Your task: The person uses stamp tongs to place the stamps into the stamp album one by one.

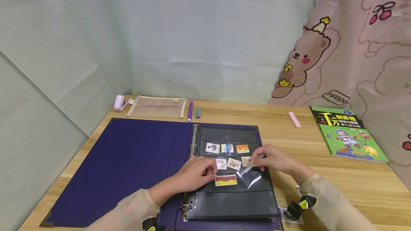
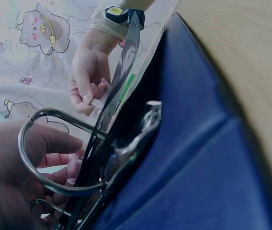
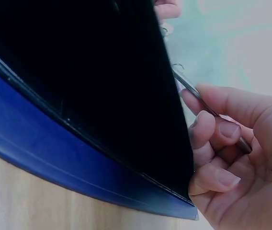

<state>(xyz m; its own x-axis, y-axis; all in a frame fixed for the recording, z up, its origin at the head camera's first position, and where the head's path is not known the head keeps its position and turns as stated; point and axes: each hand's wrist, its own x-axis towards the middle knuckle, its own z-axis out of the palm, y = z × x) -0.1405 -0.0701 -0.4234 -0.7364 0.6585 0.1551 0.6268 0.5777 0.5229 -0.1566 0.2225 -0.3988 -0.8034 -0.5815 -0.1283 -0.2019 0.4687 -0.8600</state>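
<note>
A stamp album [image 1: 138, 152] with a dark blue cover lies open, its black stock page [image 1: 234, 202] on the right half. Several stamps [image 1: 227, 148] sit in rows on the page, with a red and yellow stamp [image 1: 226, 180] lower down. My right hand [image 1: 273, 159] pinches slim metal tweezers [image 3: 208, 103], tips at the glossy clear pocket film [image 1: 252, 180], which bulges up. My left hand [image 1: 196, 174] lies over the page's left part, thumb and forefinger pinched together at the film's edge beside the red and yellow stamp.
Metal binder rings [image 2: 26, 148] stand along the page's left side. Behind the album are a small stapler [image 1: 119, 102], a mesh pouch [image 1: 157, 107], a purple pen [image 1: 190, 110] and a green book [image 1: 350, 134]. Loose stamps [image 1: 291, 216] lie under the right wrist.
</note>
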